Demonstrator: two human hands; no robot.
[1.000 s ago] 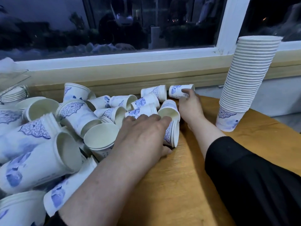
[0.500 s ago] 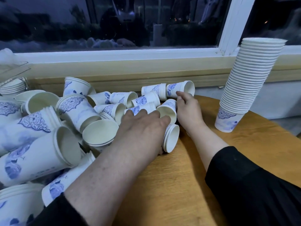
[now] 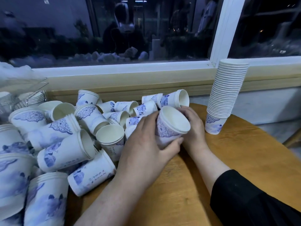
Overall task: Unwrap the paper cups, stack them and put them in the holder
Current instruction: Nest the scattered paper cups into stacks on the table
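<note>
Small nested stack of white paper cups with blue floral print (image 3: 171,128) held tilted just above the round wooden tabletop (image 3: 244,152), mouth facing up-right. Left hand (image 3: 146,144) fingers curled around its body; right hand (image 3: 193,126) fingers wrapped behind. Tall upright stack of white cups (image 3: 226,95) stands near, right.

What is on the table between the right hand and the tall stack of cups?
Nothing. In the head view, only bare wooden table separates the right hand from the tall stack of cups.

Cup heap (image 3: 65,136) left of stack (image 3: 226,95)
</note>
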